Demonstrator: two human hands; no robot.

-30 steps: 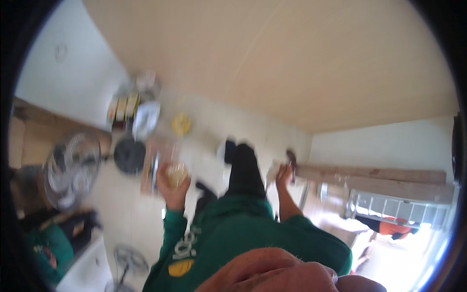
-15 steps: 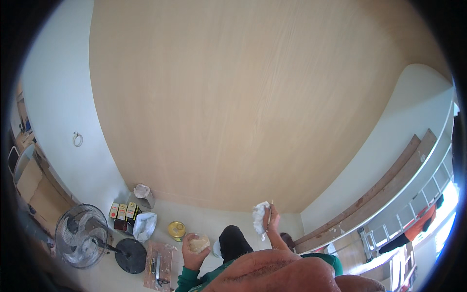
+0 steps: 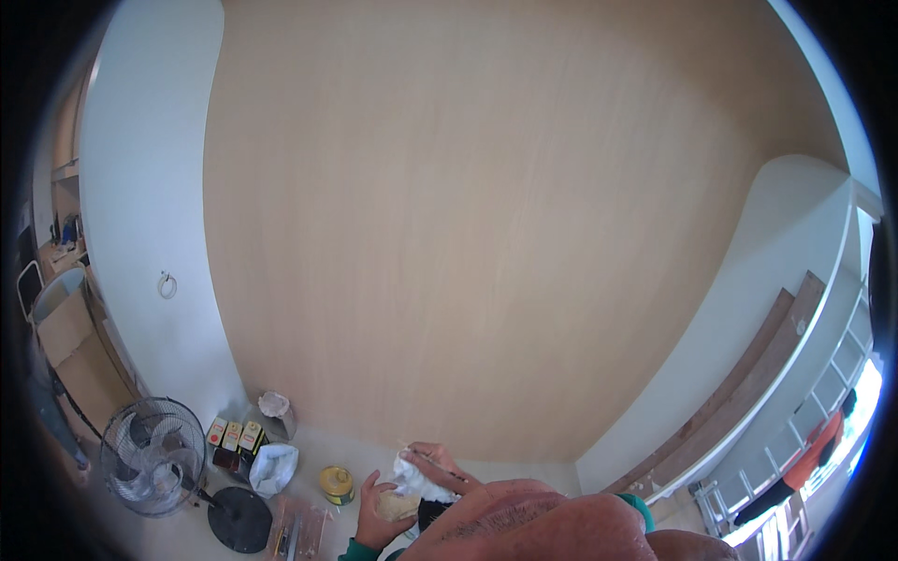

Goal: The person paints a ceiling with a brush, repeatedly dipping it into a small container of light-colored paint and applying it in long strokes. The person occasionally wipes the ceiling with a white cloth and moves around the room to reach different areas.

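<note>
Low in the middle of the head view, my left hand is curled around a pale tan, rounded thing; whether it is a shallow cup or a lump I cannot tell. Its index finger and thumb show at the edge. Just to the right, my right hand grips a crumpled white cloth. The cloth hangs down close above the tan thing; whether they touch is unclear. A thin light tip sticks out by the right fingers, too small to name. Before me rises a large light wood-grain panel.
A round yellow tin stands left of my hands. Farther left are a white bag, several rectangular cans, and a standing fan. Tools lie on a board. At right are long brown planks and a ladder.
My right hand has come left and down with the white cloth, from well apart to right beside my left hand. The whole view has shifted, so the floor things sit lower.
</note>
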